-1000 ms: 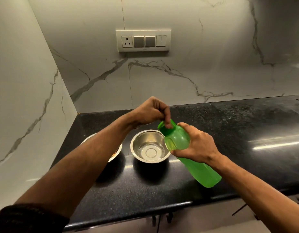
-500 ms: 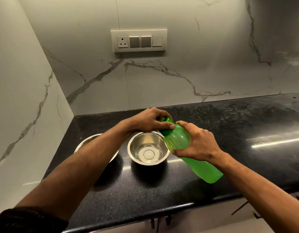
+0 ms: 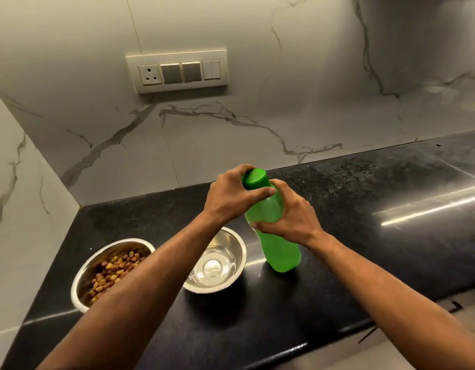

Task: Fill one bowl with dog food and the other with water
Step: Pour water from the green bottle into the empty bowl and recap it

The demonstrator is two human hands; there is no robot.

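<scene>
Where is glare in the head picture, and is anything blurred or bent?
Head view: bright streaks of glare lie on the black counter at right; the water bowl shines; the wide lens curves the counter's edge; both forearms look soft near the frame's bottom.

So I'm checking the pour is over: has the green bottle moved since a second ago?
Yes. The green bottle has swung from tilted toward the water bowl to nearly upright beside it.
</scene>
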